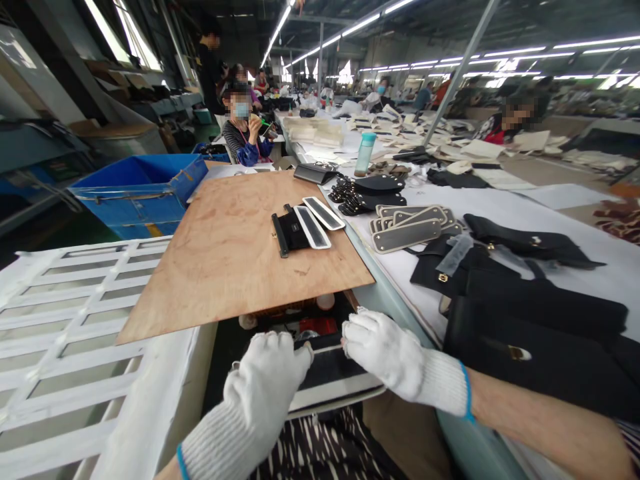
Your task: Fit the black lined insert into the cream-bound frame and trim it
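Both my hands wear white knit gloves with blue cuff edges. Between them, low over my lap, is a black panel with a white border [340, 368]. My left hand [273, 367] closes on its left end, thumb along the upper edge. At the other end, my right hand [383, 350] grips the upper right corner with bent fingers. The panel's underside and the fingertips beneath it are hidden. Just beyond lies a wooden board [235, 253], bearing a black piece with a dark bar [286, 233] and two white-edged strips [320, 220].
To the right, a table holds stacked grey strips [407, 230], black pouch pieces [373, 190], black bag parts [540, 313] and a turquoise bottle [365, 153]. At left are a slatted white rack [75, 300] and a blue bin [140, 193]. A masked co-worker [245, 133] sits ahead.
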`<state>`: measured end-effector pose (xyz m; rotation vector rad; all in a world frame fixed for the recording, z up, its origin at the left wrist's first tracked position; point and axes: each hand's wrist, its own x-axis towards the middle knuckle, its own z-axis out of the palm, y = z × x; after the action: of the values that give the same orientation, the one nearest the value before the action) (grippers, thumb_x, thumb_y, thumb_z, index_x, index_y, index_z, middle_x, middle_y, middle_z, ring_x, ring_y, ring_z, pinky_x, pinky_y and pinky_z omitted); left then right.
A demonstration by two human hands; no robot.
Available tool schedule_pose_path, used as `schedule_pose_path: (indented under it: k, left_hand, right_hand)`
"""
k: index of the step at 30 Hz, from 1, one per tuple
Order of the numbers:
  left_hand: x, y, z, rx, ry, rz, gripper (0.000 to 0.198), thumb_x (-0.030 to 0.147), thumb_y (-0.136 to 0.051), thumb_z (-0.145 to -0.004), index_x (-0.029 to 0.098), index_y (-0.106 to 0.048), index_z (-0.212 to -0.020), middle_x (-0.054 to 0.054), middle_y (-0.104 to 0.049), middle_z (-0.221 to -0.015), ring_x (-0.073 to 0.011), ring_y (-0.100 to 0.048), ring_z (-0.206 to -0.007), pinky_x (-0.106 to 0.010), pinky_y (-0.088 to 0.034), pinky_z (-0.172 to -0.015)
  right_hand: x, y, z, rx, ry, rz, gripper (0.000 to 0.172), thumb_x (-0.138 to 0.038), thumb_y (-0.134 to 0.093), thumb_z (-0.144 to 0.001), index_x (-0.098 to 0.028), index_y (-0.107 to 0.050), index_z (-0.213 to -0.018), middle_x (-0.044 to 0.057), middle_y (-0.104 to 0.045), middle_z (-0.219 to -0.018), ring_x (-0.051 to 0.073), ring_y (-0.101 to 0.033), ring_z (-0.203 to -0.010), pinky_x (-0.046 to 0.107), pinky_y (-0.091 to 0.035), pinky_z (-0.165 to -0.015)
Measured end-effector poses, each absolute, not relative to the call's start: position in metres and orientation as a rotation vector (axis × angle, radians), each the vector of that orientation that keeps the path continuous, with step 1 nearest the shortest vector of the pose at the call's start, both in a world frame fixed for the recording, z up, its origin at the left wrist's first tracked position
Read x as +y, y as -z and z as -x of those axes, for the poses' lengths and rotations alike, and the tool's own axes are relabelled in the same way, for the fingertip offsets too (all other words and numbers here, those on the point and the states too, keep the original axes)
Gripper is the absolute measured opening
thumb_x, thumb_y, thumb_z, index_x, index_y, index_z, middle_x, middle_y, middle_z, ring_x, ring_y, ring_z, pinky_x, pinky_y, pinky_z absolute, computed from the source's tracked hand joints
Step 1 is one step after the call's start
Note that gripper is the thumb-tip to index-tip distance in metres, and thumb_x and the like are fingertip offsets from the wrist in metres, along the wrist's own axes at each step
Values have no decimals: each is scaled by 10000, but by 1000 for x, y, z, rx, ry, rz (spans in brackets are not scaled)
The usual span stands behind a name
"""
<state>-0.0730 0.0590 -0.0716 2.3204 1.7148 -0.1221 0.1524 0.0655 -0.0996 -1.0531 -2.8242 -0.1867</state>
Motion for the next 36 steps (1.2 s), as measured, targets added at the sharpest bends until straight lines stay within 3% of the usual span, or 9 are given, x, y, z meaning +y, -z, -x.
schedule_pose_path:
  k: [3, 5, 8, 12, 16, 20, 23, 30, 36]
  left_hand:
    - [78, 69, 70, 1405, 90, -2370, 279, 89, -589, -734, 219, -727, -938, -89, -694, -1059, -306, -583, -1095, -436, -417, -991]
    - [87, 66, 64, 1319, 44, -2247, 276, 153, -545, -788, 230, -731, -977, -64, -715, -1099, -279, -614, -1088, -389, -445, -963]
    - [90, 65, 55, 1340, -2, -2079, 336, 274, -490, -861, 280, -718, -1107, -20, -737, -1149, -239, -659, -1084, -322, -481, -906]
    - [89, 69, 48, 1337, 8, -1993, 346, 321, -500, -855, 345, -709, -1129, 14, -755, -1110, -231, -688, -1038, -304, -484, -822]
    - [90, 69, 45, 1364, 72, -1965, 308, 345, -515, -843, 337, -722, -1071, -7, -755, -1065, -262, -693, -987, -315, -452, -739]
    - [91, 66, 42, 1364, 120, -1960, 260, 320, -497, -832, 273, -736, -924, -35, -753, -931, -249, -688, -891, -300, -393, -651]
    - [97, 69, 41, 1326, 128, -1969, 279, 317, -484, -827, 278, -728, -957, -25, -745, -936, -234, -670, -875, -296, -374, -649]
    - [120, 94, 33, 1122, 183, -1996, 223, 396, -524, -768, 224, -646, -694, 3, -634, -679, -173, -563, -654, -289, -317, -560]
    - [116, 84, 32, 1153, 183, -1970, 218, 377, -510, -733, 221, -662, -713, -1, -625, -671, -178, -564, -641, -298, -296, -541]
  right_hand:
    - [78, 70, -150, -2801, -499, 1401, 190, -92, -524, -823, -193, -681, -788, 38, -647, -923, 195, -560, -887, 326, -414, -760]
    - [93, 55, -150, -2666, -940, 1597, 220, -124, -514, -791, -197, -704, -876, 16, -664, -917, 167, -583, -842, 280, -407, -690]
    - [118, 48, -149, -2646, -1225, 1620, 174, -252, -574, -777, -206, -694, -894, -45, -616, -726, 118, -548, -648, 236, -348, -534]
    - [137, 58, -147, -2705, -1281, 1597, 123, -238, -599, -690, -202, -667, -786, -63, -493, -593, 109, -456, -549, 261, -251, -480]
    - [134, 60, -149, -2715, -1349, 1627, 189, -277, -604, -689, -232, -707, -841, -57, -509, -578, 128, -481, -540, 269, -274, -493]
    - [120, 56, -155, -2637, -1324, 1749, 273, -406, -616, -734, -247, -747, -912, 6, -657, -836, 193, -593, -778, 277, -359, -598]
    - [111, 58, -158, -2575, -1272, 1805, 358, -453, -591, -762, -274, -755, -1026, 36, -684, -1020, 236, -606, -924, 288, -390, -669]
    - [111, 64, -162, -2549, -1279, 1819, 376, -501, -572, -790, -289, -772, -1028, 6, -695, -811, 196, -610, -758, 274, -374, -606]
    - [131, 76, -163, -2593, -1445, 1764, 331, -339, -592, -746, -233, -783, -995, -15, -664, -678, 145, -553, -614, 251, -353, -556]
